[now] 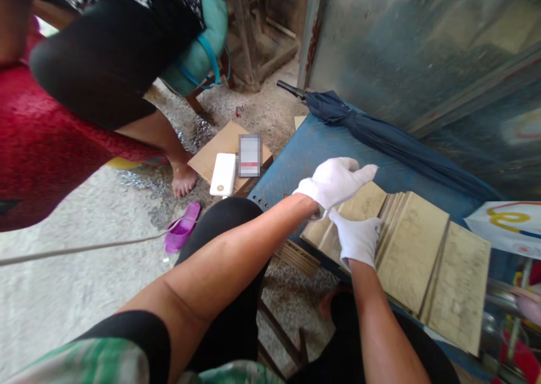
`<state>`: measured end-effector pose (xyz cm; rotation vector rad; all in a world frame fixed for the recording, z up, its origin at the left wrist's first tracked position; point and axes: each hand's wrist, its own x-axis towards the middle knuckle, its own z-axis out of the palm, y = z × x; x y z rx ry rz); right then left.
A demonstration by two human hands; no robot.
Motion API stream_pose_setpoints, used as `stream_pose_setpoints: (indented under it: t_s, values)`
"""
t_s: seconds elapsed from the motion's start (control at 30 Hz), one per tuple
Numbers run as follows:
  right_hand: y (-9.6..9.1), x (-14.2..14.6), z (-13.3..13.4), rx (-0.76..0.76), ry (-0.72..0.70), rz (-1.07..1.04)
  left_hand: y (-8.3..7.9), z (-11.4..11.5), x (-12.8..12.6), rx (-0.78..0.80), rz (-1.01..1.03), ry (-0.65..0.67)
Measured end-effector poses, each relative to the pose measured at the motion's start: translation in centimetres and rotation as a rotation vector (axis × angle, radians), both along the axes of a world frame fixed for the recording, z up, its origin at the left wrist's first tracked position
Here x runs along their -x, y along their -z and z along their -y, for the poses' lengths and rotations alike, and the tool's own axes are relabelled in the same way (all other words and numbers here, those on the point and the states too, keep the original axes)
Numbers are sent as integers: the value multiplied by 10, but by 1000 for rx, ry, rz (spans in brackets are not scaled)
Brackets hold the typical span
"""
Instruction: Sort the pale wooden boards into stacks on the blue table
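Both of my hands wear white gloves. My left hand [340, 178] is over the near part of a row of thin beige boards [416, 248], its fingers stretched out to the right and holding nothing I can see. Lower down, my right hand [359, 238] rests against the boards, thumb apart from the fingers, the fingertips at the upright edges of the leaning ones. The boards overlap like fallen cards along the blue table [291, 158]. What lies under my right palm is hidden.
A folded dark umbrella [376, 126] lies along the table's back, by a metal panel. A white power bank [222, 174] and a phone [249, 155] sit on a cardboard box [230, 136]. More boards [298, 258] are stacked below. Another person [105, 62] sits at the left, near a purple slipper [182, 228].
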<state>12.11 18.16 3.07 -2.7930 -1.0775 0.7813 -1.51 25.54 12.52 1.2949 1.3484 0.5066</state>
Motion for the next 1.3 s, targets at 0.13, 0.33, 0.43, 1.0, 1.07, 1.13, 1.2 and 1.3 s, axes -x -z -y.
stream_pose_setpoints:
  t_s: [0.13,0.33,0.43,1.0,1.07,1.13,1.2,1.3]
  values:
    - [-3,5,-3,21,-5,34,-4,-3,8,-8,-1,-28]
    - [-6,13,-6,31,-10,41,-8,-4,17,-24,-2,-67]
    - [-6,16,-6,29,-10,52,-8,-5,18,-48,-3,-66]
    - [9,23,-4,6,-58,95,-9,0,21,-141,-28,-59]
    - [11,20,-4,-26,-83,106,-9,0,22,-146,-34,-62]
    - [11,17,-5,-61,-110,111,-8,-1,22,-146,-36,-59]
    - [11,15,-5,-78,-121,105,-8,-1,21,-144,-33,-52]
    - [10,16,-3,-52,-99,81,-9,-1,21,-146,-25,-52]
